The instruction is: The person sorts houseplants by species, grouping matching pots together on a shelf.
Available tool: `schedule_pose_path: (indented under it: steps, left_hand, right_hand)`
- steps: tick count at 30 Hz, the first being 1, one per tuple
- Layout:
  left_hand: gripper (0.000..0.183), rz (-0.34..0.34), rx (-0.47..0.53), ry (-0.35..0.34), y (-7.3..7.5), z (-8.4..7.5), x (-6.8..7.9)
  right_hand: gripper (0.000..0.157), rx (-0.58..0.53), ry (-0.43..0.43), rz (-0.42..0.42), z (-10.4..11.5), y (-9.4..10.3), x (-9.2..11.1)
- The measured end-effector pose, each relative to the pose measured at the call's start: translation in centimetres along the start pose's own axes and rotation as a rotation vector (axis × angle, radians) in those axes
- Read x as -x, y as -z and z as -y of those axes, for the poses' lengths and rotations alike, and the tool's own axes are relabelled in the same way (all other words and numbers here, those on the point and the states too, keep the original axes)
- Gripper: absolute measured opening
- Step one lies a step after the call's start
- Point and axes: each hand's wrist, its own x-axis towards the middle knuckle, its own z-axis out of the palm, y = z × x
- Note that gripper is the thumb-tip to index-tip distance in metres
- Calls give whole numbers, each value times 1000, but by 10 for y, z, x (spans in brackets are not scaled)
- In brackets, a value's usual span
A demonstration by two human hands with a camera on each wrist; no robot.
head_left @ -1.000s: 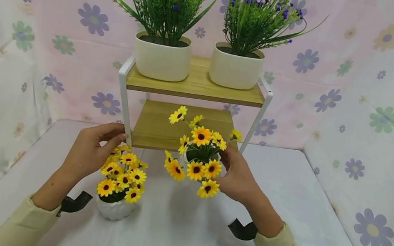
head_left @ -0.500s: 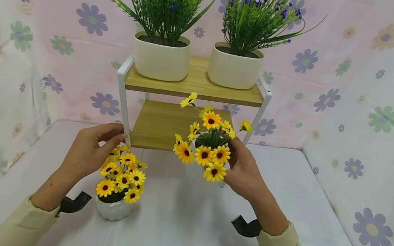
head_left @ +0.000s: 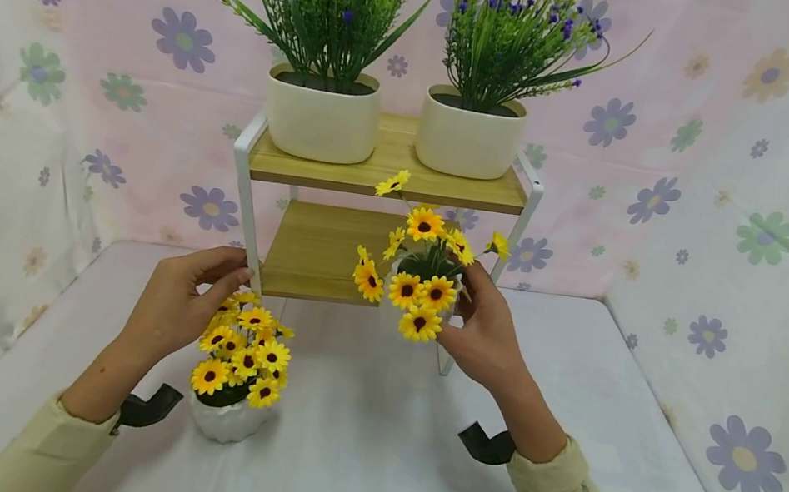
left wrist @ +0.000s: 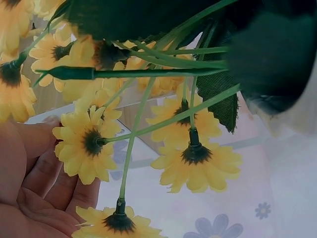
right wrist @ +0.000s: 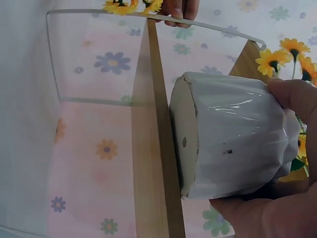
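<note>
My right hand holds a white fluted pot of yellow artificial sunflowers, thumb and fingers on either side of its wall. The pot is at the front edge of the lower wooden board, near its right end; whether its base touches the board I cannot tell. With thumb and fingers my left hand pinches the white left front post of the two-tier shelf. Just below that hand, a second white pot of yellow sunflowers stands upright on the table.
On the upper board stand two cream planters, the left planter and the right planter, with grassy purple-flowered plants. A white cloth covers the table. Flower-printed fabric hangs behind and at both sides.
My right hand has raised the potted sunflowers and carried them slightly right, up to the front of the lower board. My left hand keeps its place on the post.
</note>
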Motion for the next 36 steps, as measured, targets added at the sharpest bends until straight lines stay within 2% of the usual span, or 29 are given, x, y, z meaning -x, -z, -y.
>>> schedule_pose_path:
  steps: [5, 12, 19, 26, 36]
  left_hand:
    - [25, 1, 1, -1, 0, 0, 0]
    - [25, 9, 7, 11, -1, -1, -1]
    - [24, 8, 6, 11, -1, -1, -1]
    - [24, 2, 3, 5, 0, 0, -1]
    - [24, 2, 1, 8, 0, -1, 0]
  right_hand:
    - [72, 13, 50, -28, -3, -3, -3]
    - [71, 16, 114, -45, -6, -5, -3]
    - [76, 128, 153, -57, -8, -6, -2]
    - [78, 250, 189, -113, -7, -9, -1]
    - [71, 343, 162, -205, -3, -17, 2]
